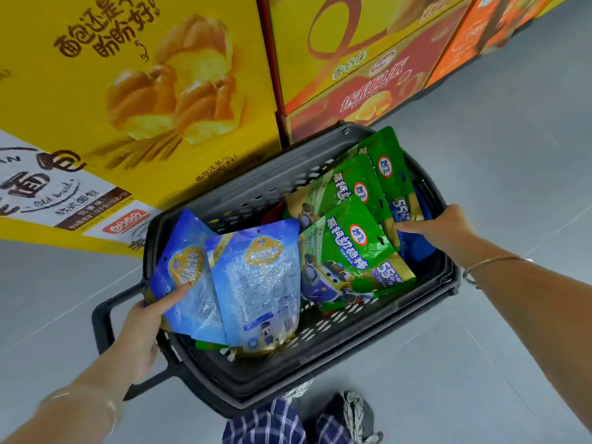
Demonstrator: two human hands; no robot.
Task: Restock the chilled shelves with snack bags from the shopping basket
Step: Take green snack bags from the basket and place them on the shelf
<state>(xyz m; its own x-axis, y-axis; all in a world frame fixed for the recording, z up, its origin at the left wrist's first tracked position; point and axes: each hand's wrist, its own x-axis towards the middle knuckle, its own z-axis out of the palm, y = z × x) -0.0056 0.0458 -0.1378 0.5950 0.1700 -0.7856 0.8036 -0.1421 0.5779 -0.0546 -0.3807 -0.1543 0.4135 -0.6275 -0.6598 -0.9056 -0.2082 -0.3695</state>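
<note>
The black shopping basket [256, 200] on the floor contains blue snack bags [256, 277] and green snack bags [352, 251]. Left hand [141, 328] pinches a blue bag. Right hand [439, 229] grips the green bags' edge.

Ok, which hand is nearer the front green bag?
Right. The right hand has its fingers at the front green bag's upper right edge; the left hand is across the basket, holding a blue bag.
</note>
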